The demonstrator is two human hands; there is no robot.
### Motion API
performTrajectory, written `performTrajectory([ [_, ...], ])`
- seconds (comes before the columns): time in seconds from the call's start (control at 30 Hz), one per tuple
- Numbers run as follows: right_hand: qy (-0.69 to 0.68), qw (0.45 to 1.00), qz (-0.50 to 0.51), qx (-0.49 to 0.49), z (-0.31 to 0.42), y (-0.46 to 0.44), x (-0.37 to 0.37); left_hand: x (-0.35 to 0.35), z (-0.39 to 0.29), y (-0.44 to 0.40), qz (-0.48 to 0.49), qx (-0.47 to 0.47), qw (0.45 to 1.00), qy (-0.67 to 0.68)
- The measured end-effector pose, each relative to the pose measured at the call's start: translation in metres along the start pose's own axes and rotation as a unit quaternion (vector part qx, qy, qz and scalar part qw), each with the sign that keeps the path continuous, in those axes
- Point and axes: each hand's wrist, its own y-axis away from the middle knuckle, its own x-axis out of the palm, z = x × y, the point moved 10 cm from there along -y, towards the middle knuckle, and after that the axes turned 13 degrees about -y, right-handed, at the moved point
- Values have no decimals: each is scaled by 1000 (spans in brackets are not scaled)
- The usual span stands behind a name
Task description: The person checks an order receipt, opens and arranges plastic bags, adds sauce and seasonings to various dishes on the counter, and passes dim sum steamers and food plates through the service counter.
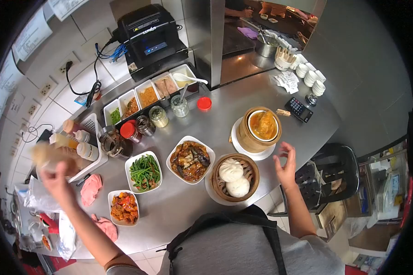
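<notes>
Bamboo steamer (pixel 234 199) with two buns (pixel 231 170)

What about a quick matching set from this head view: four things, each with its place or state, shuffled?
Column one:
1. white buns
2. green beans
3. calculator
4. right hand

Column two:
A. lying on the metal counter, near its far right edge
B. open, holding nothing
C. in a round bamboo steamer
D. in a square white bowl

Pairs: 1-C, 2-D, 3-A, 4-B
</notes>
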Motion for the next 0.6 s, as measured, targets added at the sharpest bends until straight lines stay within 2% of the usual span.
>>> performTrajectory([
  [0.03,-4,999,-5,-48,15,-6,2,44,-24,18,41,-5,998,-57],
  [0.07,2,998,4,-56,21,-12,4,104,-77,41,148,32,988,-28],
  [0.1,8,998,12,-64,26,-18,7,149,-110,61,176,119,977,-22],
  [0.17,-3,998,31,-55,17,-26,9,226,-177,103,256,217,936,-108],
  [0.23,-37,998,53,-23,-8,-32,13,281,-222,133,271,334,872,-235],
  [0.3,-30,995,82,-44,-13,-39,12,326,-250,156,294,391,827,-277],
  [0.43,-75,987,122,-72,-27,-52,9,400,-285,195,243,540,728,-346],
  [0.53,-132,977,147,-82,-35,-64,10,436,-303,224,246,591,659,-394],
  [0.6,-173,967,165,-88,-41,-68,13,452,-316,239,247,605,635,-412],
])
